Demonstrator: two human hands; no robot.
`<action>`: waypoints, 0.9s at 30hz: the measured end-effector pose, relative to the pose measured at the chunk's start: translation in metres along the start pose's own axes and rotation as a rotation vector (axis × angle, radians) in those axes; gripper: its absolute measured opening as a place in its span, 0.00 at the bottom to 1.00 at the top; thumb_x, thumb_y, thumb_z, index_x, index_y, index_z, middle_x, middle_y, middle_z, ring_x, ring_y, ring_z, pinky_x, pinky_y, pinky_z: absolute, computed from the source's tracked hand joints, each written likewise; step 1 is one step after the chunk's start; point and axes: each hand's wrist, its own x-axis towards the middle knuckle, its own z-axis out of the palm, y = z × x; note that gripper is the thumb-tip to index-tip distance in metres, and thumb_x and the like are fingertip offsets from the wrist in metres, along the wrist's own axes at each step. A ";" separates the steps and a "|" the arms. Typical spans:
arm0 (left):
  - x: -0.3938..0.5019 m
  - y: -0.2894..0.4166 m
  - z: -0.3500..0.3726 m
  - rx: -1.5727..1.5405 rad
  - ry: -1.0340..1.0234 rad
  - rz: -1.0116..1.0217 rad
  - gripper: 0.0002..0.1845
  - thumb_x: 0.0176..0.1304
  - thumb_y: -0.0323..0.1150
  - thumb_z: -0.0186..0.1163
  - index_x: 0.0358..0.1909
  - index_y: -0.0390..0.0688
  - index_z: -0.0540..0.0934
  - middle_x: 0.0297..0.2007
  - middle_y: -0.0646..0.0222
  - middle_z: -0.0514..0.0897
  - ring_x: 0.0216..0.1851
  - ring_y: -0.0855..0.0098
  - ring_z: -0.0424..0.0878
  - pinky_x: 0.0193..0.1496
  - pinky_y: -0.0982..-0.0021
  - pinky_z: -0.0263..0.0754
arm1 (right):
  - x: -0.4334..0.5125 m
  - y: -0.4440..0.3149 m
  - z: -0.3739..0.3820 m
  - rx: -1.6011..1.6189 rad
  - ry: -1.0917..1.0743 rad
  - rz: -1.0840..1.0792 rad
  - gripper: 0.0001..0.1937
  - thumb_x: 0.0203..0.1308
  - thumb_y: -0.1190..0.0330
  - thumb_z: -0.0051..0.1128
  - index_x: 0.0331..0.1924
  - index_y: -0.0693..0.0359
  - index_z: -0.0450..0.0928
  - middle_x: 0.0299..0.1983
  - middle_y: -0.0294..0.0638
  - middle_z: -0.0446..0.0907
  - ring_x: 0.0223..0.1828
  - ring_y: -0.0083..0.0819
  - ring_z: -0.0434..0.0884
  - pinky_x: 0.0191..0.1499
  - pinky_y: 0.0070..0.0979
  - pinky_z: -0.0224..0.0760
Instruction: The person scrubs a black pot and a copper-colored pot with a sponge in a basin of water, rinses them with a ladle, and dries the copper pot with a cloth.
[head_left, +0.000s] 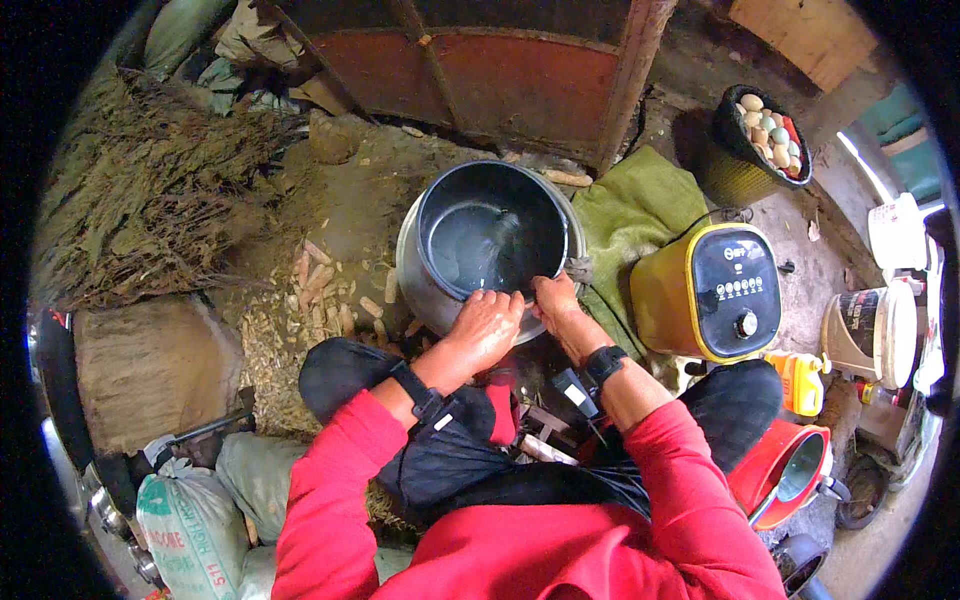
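A dark-lined round pot (491, 225) sits tilted on or in a larger grey metal vessel (410, 277) on the ground before me. My left hand (486, 326) is at the pot's near rim, fingers curled, knuckles up. Close to its right, my right hand (555, 300) has its fingers curled at the same rim. Both thumbs are hidden, and something small and thin may lie between the hands; I cannot tell what. A little shiny wetness shows on the pot's inner bottom. A grey knotted cloth (579, 270) is at the vessel's right side.
Right of the vessel lie a green cloth (637, 202) and a yellow appliance with a black control panel (735, 292). Farther right are a basket of eggs (769, 142), a white bucket (892, 334) and a red bucket (780, 472). Corncobs (315, 281) and dry brush (150, 195) lie left.
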 end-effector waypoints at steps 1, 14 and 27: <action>0.003 -0.002 0.004 -0.021 -0.012 -0.013 0.13 0.54 0.35 0.57 0.38 0.37 0.75 0.39 0.54 0.80 0.44 0.56 0.78 0.46 0.55 0.72 | -0.003 0.004 0.001 0.044 -0.036 -0.044 0.10 0.52 0.77 0.47 0.40 0.61 0.68 0.21 0.43 0.73 0.10 0.30 0.68 0.09 0.27 0.59; 0.027 -0.069 0.009 -0.056 -0.419 -0.226 0.20 0.52 0.45 0.53 0.31 0.37 0.83 0.34 0.47 0.82 0.38 0.49 0.80 0.41 0.53 0.74 | -0.001 0.004 0.032 -0.122 -0.028 0.210 0.08 0.57 0.72 0.44 0.24 0.67 0.71 0.14 0.45 0.74 0.08 0.27 0.68 0.08 0.25 0.55; -0.009 -0.064 0.016 -0.252 0.984 -0.548 0.31 0.49 0.35 0.67 0.54 0.37 0.66 0.50 0.52 0.72 0.51 0.53 0.72 0.52 0.58 0.69 | 0.013 0.025 0.038 0.205 -0.058 0.135 0.10 0.53 0.77 0.44 0.41 0.67 0.66 0.19 0.46 0.73 0.08 0.29 0.67 0.08 0.24 0.57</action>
